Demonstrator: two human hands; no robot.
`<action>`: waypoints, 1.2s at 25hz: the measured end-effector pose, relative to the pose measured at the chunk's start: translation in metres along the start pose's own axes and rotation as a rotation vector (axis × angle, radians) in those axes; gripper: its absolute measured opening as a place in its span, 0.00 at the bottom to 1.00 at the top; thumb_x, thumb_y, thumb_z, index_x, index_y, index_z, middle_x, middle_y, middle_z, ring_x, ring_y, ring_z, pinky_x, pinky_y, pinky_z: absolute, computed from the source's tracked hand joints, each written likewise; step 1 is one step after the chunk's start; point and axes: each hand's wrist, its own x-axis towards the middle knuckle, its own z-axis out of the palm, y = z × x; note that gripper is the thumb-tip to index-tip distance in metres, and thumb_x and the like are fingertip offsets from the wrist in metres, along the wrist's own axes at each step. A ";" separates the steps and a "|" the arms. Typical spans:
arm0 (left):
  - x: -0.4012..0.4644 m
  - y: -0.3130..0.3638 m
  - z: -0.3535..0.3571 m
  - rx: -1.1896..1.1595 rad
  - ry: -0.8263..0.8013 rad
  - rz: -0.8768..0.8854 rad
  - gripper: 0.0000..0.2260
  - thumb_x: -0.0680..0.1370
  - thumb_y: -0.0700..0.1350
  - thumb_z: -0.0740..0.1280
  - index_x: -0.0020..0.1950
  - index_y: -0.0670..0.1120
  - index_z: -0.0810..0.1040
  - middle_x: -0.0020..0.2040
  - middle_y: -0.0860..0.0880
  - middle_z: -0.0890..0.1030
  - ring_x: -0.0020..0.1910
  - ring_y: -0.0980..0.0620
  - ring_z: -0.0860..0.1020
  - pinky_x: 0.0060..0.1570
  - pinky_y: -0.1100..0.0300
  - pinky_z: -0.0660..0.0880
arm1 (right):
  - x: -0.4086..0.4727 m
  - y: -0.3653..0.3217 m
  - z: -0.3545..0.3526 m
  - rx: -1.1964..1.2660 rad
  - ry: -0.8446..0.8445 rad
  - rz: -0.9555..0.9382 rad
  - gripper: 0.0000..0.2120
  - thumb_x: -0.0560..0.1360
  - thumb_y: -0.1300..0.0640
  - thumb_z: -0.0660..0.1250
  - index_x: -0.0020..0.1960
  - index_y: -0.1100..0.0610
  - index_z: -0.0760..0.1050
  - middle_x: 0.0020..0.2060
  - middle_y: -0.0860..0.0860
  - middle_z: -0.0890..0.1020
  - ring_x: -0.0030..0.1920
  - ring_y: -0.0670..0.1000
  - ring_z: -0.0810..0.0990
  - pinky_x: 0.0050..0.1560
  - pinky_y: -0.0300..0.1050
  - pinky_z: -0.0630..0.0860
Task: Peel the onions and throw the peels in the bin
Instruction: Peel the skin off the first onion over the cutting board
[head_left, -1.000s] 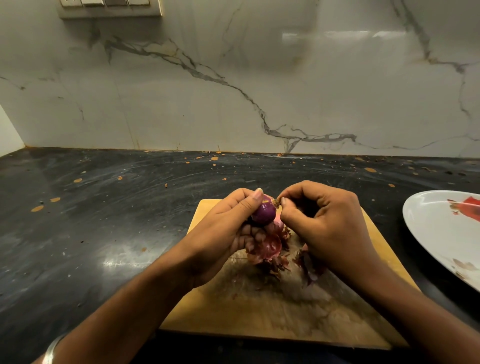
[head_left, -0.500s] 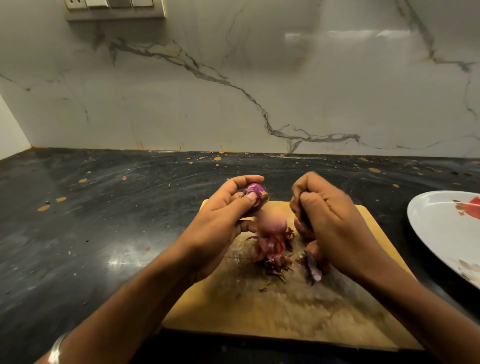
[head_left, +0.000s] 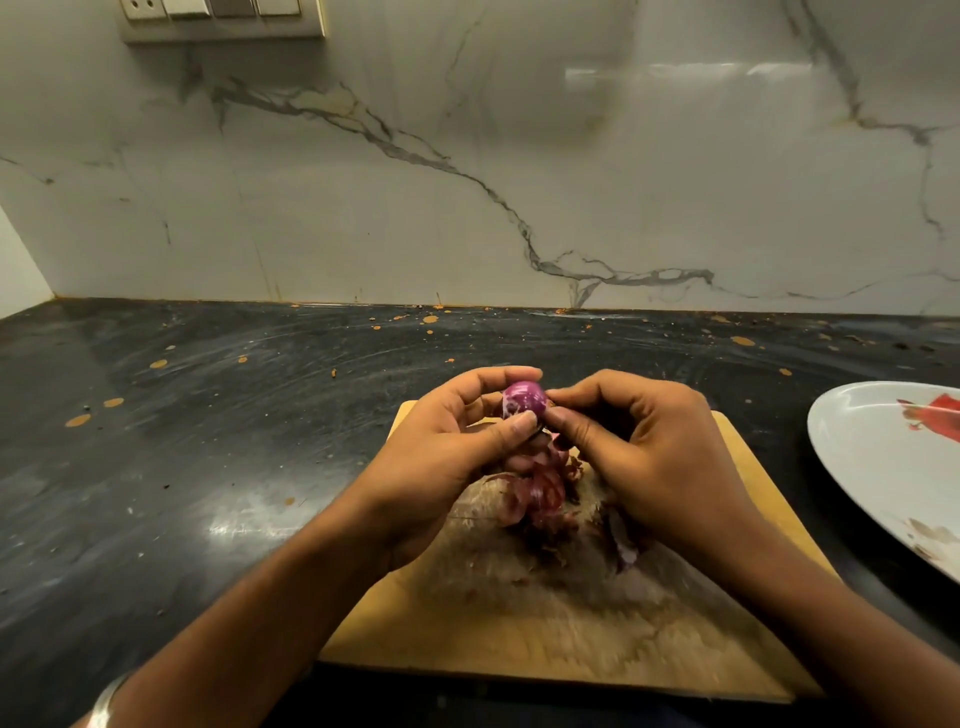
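The counter (head_left: 208, 441) is the biggest thing here, dark and speckled; the board (head_left: 545, 623) lies on it and serves as the landmark; a white plate (head_left: 872, 467) sits on the counter to the right of the board, apart from it; no bin is in view.

Above the board's far end the left hand (head_left: 441, 457) is curled round a small purple onion (head_left: 524, 399), forefinger arched over its top and thumb pressed against its near side; the right hand (head_left: 639, 457) meets it from the right, thumb and forefinger closed in a pinch at the onion's right edge, on what I judge to be a strip of skin, though the strip itself is too small to make out; a heap of peels (head_left: 540, 493) lies on the board just below both hands.

The step, as I judge it, is stripping the remaining skin; it would go best by holding the onion steady with the left, catching the loose edge with the nails rather than the pads, and pulling down along the curve so the skin comes off in one piece; let it drop onto the heap, so all can be gathered for the bin in one go; a hard squeeze may shoot so small an onion out of the fingers.
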 end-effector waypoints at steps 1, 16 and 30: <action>0.000 0.000 0.000 0.005 0.012 -0.001 0.20 0.71 0.41 0.70 0.64 0.45 0.78 0.56 0.38 0.82 0.49 0.46 0.82 0.49 0.57 0.81 | -0.001 0.000 0.000 -0.028 -0.004 -0.020 0.05 0.75 0.58 0.73 0.50 0.52 0.86 0.39 0.42 0.86 0.41 0.41 0.84 0.42 0.45 0.81; 0.000 -0.002 -0.003 -0.048 -0.014 0.044 0.17 0.70 0.39 0.72 0.58 0.46 0.82 0.55 0.40 0.84 0.54 0.46 0.83 0.51 0.59 0.80 | 0.000 -0.002 -0.004 -0.012 -0.046 -0.022 0.08 0.71 0.66 0.75 0.42 0.54 0.81 0.35 0.44 0.83 0.38 0.44 0.82 0.38 0.31 0.74; 0.002 -0.003 0.001 -0.201 0.020 -0.041 0.17 0.74 0.44 0.67 0.62 0.41 0.78 0.55 0.36 0.83 0.47 0.47 0.84 0.43 0.61 0.82 | 0.000 -0.007 0.004 -0.165 -0.056 -0.194 0.12 0.71 0.71 0.66 0.43 0.55 0.71 0.39 0.47 0.75 0.39 0.47 0.71 0.37 0.37 0.69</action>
